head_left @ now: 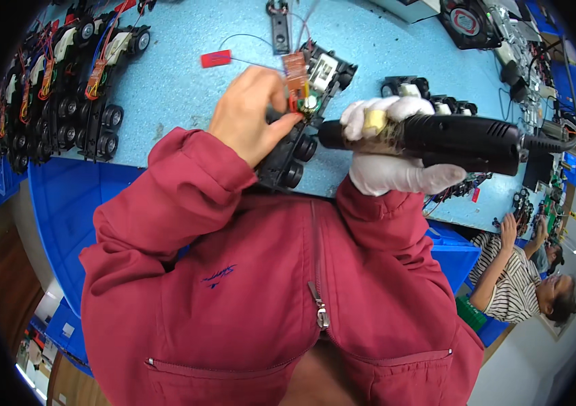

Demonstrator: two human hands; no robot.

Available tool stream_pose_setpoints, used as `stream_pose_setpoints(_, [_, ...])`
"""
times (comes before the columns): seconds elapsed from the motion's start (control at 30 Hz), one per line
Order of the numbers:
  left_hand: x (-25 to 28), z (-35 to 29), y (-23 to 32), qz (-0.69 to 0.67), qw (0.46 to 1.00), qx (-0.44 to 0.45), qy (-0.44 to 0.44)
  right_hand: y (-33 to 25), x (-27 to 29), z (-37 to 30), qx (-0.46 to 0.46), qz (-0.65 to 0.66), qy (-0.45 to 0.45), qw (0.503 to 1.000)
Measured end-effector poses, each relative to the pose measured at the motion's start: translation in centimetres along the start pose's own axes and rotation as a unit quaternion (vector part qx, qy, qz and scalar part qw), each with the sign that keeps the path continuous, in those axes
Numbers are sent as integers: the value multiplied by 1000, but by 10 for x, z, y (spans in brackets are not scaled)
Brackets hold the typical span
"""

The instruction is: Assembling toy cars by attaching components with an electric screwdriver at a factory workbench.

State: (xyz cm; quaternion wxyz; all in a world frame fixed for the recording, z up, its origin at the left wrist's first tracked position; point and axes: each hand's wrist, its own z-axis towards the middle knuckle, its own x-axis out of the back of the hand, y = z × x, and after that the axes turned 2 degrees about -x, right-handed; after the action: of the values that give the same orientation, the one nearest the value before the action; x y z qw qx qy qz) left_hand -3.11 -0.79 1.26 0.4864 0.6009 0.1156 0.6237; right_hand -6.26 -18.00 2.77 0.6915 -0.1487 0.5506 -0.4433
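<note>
While the left-pointing black tool (pixel 464 139) is gripped by the right hand (pixel 382 170):
mid-frame chassis (pixel 290 145), slanted up-right, is flanked closest by left hand (pixel 250 111); pinch unclear.

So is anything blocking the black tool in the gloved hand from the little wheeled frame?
Nothing I can see. The right hand holds the black tool with its nose right by the wheeled frame. The left hand is on the other side, not between them.
</note>
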Motion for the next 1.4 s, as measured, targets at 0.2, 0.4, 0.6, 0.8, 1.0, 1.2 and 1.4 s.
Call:
stream_pose_setpoints(0.2, [-7, -19, -2, -290, 923, 248, -60, -57, -7, 73, 41, -62, 47, 996])
stream_pose_setpoints(0.4, [-29, -26, 5, -280, 942, 184, 30, -43, 23, 203, 193, -171, 95, 961])
stream_pose_setpoints(0.6, [-22, -7, 5, -328, 929, 170, -19, -28, 34, 258, 42, -202, -48, 977])
stream_pose_setpoints(0.8, [-21, -1, 11, -324, 925, 198, 7, -10, 45, 242, 374, -368, 137, 840])
stream_pose_setpoints(1.0, [-22, -6, 3, -286, 935, 209, -4, -36, 32, 239, 150, -165, 77, 972])
stream_pose_setpoints(1.2, [-26, -4, 2, -310, 927, 211, 12, -15, 27, 265, -5, -144, -32, 989])
stream_pose_setpoints(1.4, [-31, -7, 2, -320, 925, 202, 37, -2, 33, 254, 315, -341, 48, 884])
